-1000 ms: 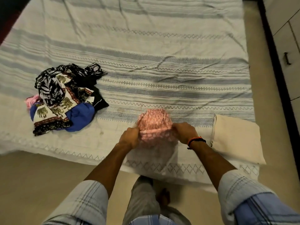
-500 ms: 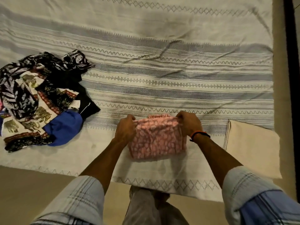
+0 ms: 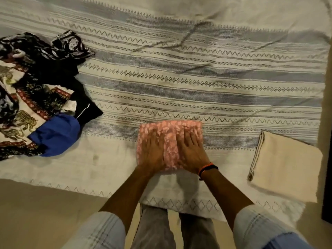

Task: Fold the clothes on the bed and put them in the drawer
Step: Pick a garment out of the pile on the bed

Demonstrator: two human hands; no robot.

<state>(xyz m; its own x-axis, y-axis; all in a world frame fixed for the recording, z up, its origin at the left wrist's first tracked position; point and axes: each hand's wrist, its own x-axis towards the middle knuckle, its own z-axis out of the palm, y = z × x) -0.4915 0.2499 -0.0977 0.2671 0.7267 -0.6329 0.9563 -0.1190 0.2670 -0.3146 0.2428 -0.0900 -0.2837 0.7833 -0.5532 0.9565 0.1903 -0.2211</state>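
A pink patterned garment [image 3: 168,128] lies folded into a small rectangle near the front edge of the bed [image 3: 197,78]. My left hand [image 3: 152,151] presses flat on its left half with straight fingers. My right hand [image 3: 191,150], with an orange and black band at the wrist, presses flat on its right half. A heap of unfolded clothes [image 3: 37,97] lies at the left of the bed: black-and-white prints, an elephant-print cloth and a blue piece [image 3: 57,133]. A folded cream cloth [image 3: 285,168] lies at the right near the bed's corner.
The striped bedspread hangs over the front edge above a beige floor [image 3: 36,212]. My legs stand against the bed below the pink garment. A dark strip of furniture [image 3: 327,159] runs along the right edge.
The pink garment went from held up and bunched to folded flat on the bed. Both hands left its side edges and now press on top of it.
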